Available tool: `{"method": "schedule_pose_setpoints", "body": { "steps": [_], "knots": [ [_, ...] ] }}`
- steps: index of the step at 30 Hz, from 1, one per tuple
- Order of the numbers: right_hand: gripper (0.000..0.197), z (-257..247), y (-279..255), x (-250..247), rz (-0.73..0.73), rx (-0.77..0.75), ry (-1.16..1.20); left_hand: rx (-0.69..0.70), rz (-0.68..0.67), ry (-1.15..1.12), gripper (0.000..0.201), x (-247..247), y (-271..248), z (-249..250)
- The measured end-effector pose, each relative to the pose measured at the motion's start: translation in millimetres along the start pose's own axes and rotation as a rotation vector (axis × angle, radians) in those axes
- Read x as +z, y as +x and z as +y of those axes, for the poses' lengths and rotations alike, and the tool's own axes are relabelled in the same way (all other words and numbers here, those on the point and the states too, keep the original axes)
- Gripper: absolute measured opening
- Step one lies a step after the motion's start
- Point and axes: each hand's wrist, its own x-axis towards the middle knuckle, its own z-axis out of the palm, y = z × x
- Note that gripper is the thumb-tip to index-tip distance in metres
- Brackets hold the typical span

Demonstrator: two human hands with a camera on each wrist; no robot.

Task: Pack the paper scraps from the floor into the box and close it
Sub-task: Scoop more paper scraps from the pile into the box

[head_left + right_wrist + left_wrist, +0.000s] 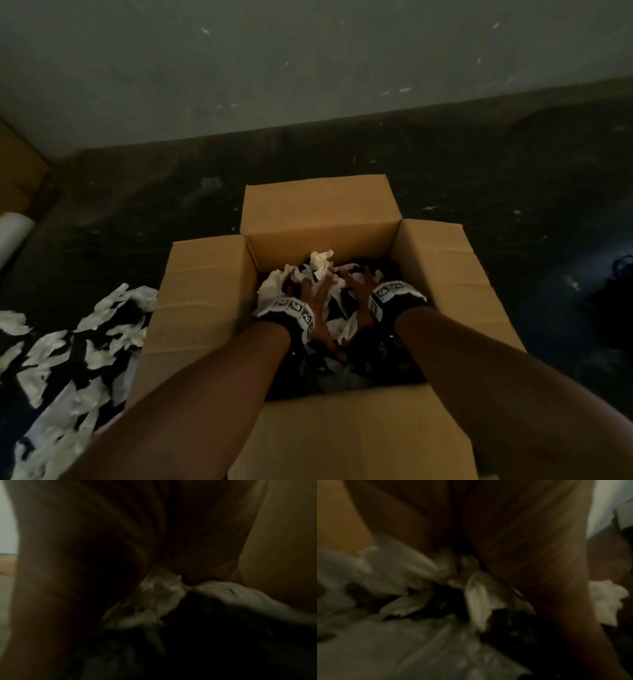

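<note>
Bare forearms, both hands' grip spread flat on crumpled paper scraps (320, 262) in cardboard box (205, 291).

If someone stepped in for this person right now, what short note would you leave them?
Left hand and right hand: both inside the open box, fingers spread, pressing down on the paper scraps in the box. Neither grips anything.
Done: part of the paper is packed.
Left: a pile of scraps on the floor, left of the box, must go in; then fold the four flaps, all open now, shut.
</note>
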Motion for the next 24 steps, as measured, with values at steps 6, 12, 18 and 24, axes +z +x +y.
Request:
{"method": "schedule_pose_setpoints", "body": {
  "steps": [6,12,18,24],
  "knots": [
    [0.122,7.4,-9.2,2.6,0.036,-0.082,0.071,0.048,0.049,-0.05,0.168,-0.3,-1.2,-2.7],
    [0.166,-0.8,-58.6,-48.5,0.054,-0.156,0.108,0.119,0.138,-0.014,0.156,-51.2,-40.3,12.3],
    [0.15,1.7,-105.9,-76.4,0.287,-0.205,0.12,0.241,0.326,-0.1,0.139,-85.2,-91.4,8.3],
    [0.099,-45.7,-158.6,-76.9,0.572,-0.31,0.145,0.342,0.665,-0.179,0.11,-83.2,-154.7,-37.8]
  ]
}}
